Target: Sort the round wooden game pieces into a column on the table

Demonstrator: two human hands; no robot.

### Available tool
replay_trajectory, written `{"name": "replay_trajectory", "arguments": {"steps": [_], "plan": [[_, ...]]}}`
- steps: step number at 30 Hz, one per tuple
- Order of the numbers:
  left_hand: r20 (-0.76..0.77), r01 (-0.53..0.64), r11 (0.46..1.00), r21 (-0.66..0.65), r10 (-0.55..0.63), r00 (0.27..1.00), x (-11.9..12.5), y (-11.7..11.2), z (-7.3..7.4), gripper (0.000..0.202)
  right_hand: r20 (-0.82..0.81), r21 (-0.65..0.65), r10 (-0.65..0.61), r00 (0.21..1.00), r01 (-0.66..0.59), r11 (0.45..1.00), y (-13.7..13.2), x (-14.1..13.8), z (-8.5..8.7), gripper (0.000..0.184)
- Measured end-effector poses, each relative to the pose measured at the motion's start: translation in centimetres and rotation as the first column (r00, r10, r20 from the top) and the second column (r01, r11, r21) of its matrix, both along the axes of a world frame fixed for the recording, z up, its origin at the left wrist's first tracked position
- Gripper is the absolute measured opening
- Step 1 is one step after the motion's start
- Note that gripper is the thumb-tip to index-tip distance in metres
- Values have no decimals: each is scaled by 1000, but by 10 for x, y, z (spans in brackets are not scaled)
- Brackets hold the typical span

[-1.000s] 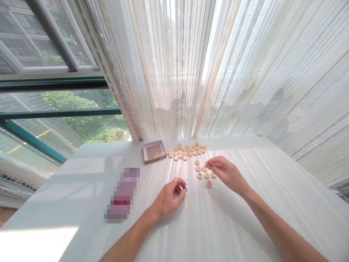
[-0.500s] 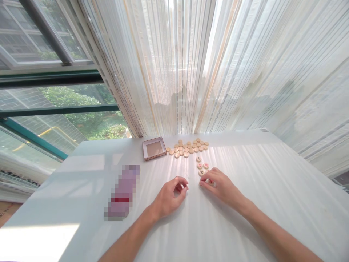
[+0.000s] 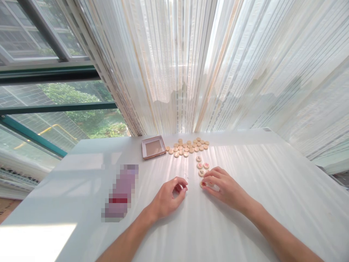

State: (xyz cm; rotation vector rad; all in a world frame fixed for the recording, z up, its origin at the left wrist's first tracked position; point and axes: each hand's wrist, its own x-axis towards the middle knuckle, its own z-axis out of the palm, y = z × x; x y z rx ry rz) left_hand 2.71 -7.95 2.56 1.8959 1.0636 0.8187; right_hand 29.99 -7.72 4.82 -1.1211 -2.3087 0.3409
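Note:
My right hand [image 3: 222, 183] is over the table with thumb and fingers apart. Its fingertips are at the right edge of a round xiangqi piece [image 3: 203, 184] that lies face up on the table. Under the fingers another piece [image 3: 211, 183] is partly covered. Just beyond are several face-up pieces, among them a red-marked piece [image 3: 200, 165], a second red one [image 3: 206, 165] and a dark-marked piece [image 3: 201, 173]. To the left my left hand [image 3: 171, 194] rests on the table, loosely curled, with nothing visible in it.
Several plain-side-up pieces [image 3: 185, 148] lie scattered toward the back. Beside them stands an open shallow box [image 3: 153, 147]. A pixelated purple object [image 3: 121, 193] is on the left of the white table [image 3: 174, 236]. Striped curtains [image 3: 180, 72] hang behind, with a window at left.
My right hand has shifted slightly right, uncovering the nearest piece that was under its fingertips. My left hand has stayed almost still.

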Motion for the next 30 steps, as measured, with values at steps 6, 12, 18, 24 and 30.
{"name": "replay_trajectory", "arguments": {"steps": [6,12,18,24,30], "plan": [[-5,-38,999,-12,38,999,1,2,1,10,-10,-61,-13,1000,12,998,1,1,1,10],[-49,-87,996,19,87,995,9,6,6,13,-161,-68,-179,971,170,983,9,19,-1,20],[-272,10,976,219,51,961,34,10,14,20,-215,-102,-232,949,214,971,28,39,-15,23],[-301,66,962,263,17,954,52,18,12,26,-156,-180,-196,968,167,969,29,51,-21,41],[-202,45,922,386,37,979,53,43,8,23,-106,-183,-165,981,144,972,30,52,-21,46]]}}
